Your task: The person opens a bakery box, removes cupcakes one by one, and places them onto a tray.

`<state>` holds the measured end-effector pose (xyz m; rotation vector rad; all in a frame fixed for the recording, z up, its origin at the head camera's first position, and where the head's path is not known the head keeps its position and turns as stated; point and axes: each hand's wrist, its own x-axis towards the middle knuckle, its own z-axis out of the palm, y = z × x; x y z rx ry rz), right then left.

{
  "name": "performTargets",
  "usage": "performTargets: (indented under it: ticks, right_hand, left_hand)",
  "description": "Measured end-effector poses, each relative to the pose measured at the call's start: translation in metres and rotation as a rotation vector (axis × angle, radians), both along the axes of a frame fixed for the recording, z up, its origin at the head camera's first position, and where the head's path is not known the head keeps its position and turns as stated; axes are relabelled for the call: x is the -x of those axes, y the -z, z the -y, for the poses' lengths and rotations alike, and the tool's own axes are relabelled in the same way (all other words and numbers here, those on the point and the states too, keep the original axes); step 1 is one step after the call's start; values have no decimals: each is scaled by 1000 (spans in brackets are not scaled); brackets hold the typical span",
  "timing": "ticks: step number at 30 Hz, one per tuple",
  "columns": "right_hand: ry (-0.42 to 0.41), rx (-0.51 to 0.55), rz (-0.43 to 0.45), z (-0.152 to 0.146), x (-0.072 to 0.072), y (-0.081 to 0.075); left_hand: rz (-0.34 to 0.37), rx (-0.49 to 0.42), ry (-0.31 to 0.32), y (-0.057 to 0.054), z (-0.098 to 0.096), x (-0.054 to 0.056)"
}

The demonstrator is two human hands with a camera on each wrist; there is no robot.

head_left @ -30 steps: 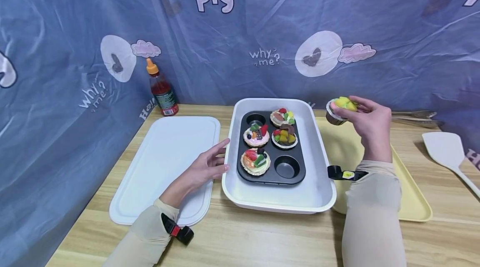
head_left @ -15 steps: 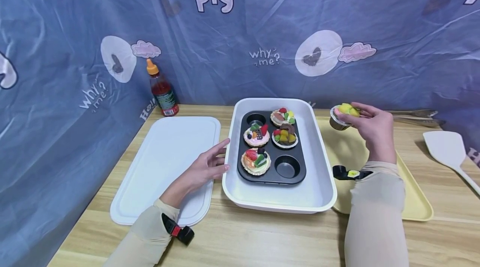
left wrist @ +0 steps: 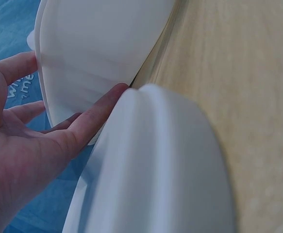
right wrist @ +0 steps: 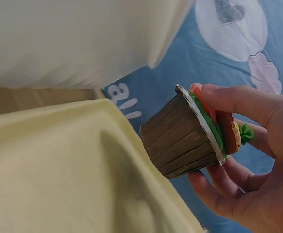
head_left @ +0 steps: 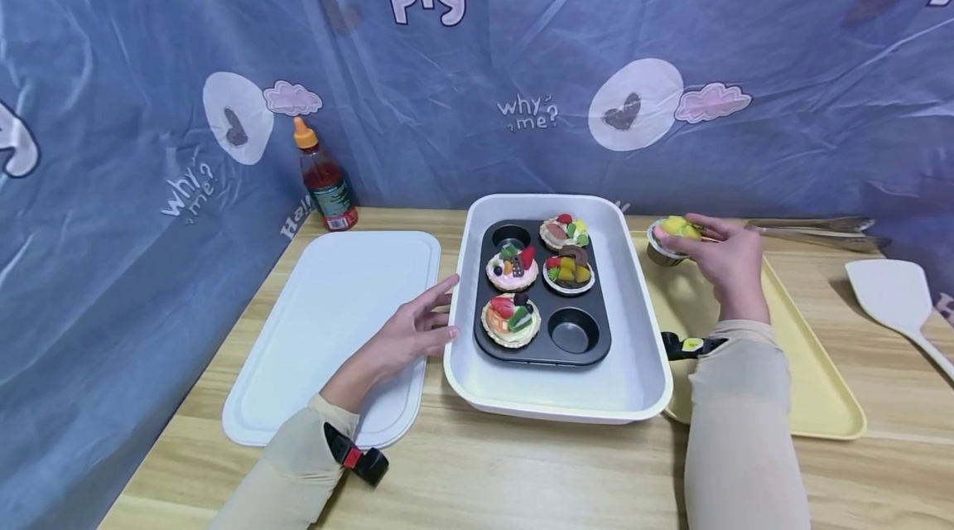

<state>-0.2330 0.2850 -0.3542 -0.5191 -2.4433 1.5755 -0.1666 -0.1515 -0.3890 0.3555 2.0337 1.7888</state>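
Observation:
My right hand [head_left: 721, 255] holds a toy cupcake [head_left: 667, 252] by its top, over the far left corner of the yellow tray [head_left: 808, 364]. Its brown pleated cup [right wrist: 177, 138] tilts beside the tray's rim in the right wrist view; whether they touch, I cannot tell. Yellow, pink and green pieces top it. My left hand [head_left: 406, 331] has its fingers spread and touches the left wall of a white basin [head_left: 555, 397]. Inside that basin, a dark muffin pan [head_left: 542, 352] bears several toy fruit tarts [head_left: 510, 320]; two of its cups, including the near right cup [head_left: 572, 331], are bare.
A white lid-like tray [head_left: 328, 306] lies left of the basin, partly under my left forearm. Behind it stands a red sauce bottle [head_left: 330, 186]. Metal tongs [head_left: 820, 230] lie behind the yellow tray, and a white spatula [head_left: 890, 296] lies right of it. A blue printed cloth [head_left: 477, 83] hangs behind.
My right hand has moved slightly right, then back left and lower with the cupcake, nearer to the yellow tray. My left hand stays at the basin's wall.

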Motion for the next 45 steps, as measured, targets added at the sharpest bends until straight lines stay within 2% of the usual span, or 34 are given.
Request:
performTargets:
  ticks: [13,26,33,45]
  right_hand:
    - [-20,41,14,3,6,15]
    - [-3,-9,52,8,11,21]
    - [8,3,64,10,12,23]
    - [19,4,37,11,13,25]
  left_hand:
    - [13,-8,-7,0,0,0]
    - [14,-12,-6,0,0,1]
    - [16,-17,-2,1,0,1]
    - [4,-15,12,1,1,0]
